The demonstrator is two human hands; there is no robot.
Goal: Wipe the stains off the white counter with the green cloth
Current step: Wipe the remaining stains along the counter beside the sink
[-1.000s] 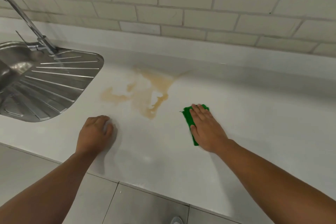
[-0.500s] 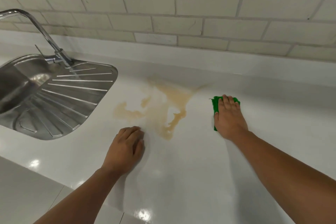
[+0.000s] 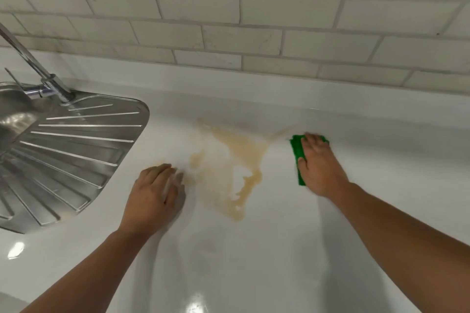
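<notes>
Head view: on the white counter (image 3: 254, 249) a tan, coffee-like stain (image 3: 241, 160) spreads across the middle, with a thin streak reaching far-right toward the cloth and a paler patch at its left end. The green cloth (image 3: 297, 150) lies flat on the counter just right of the stain, at the tip of that streak. The right hand (image 3: 321, 165) presses down on it with straight fingers held close together, thumb on the cloth's left part; it pushes rather than grips. The left hand (image 3: 155, 193) rests on the counter at the stain's near-left edge, fingers together and slightly bent, holding nothing. To the left sit the steel drainboard (image 3: 76, 155) and tap (image 3: 38, 71), with the tiled wall (image 3: 254, 20) beyond.

By my judgement the wiping has barely bitten in: almost the whole stain remains, and the cloth has yet to sweep leftward across it.
</notes>
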